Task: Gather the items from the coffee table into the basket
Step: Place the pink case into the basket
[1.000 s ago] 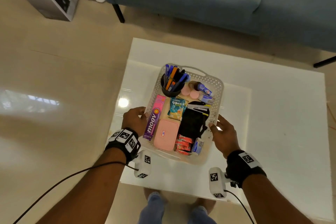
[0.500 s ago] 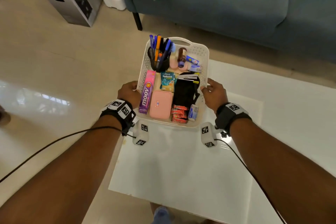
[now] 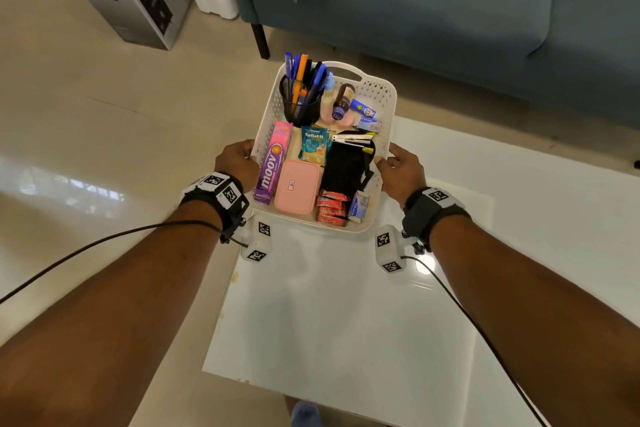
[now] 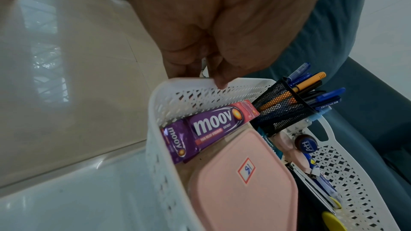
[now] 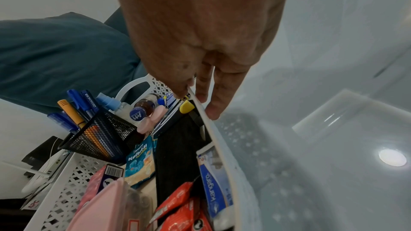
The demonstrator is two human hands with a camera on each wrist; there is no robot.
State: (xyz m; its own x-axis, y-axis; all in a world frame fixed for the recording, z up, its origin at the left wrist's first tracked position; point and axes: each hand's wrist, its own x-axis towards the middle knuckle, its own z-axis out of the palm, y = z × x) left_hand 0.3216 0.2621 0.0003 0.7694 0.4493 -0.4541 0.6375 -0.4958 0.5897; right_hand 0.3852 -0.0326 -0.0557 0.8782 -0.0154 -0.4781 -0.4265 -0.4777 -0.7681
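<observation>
While both hands, the left hand and right hand, are gripping its rims, the filled white basket is now leaving the coffee table, suggesting gathering is finishing

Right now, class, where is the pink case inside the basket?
In the head view, the pink case lies flat in the near half of the basket, between the moov box on its left and the black pouch on its right.

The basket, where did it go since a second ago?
Both hands lifted the basket off the middle of the white table and carried it out past the table's far edge, toward the blue sofa. The left hand and right hand still grip its two sides; the things inside stayed put.
</observation>
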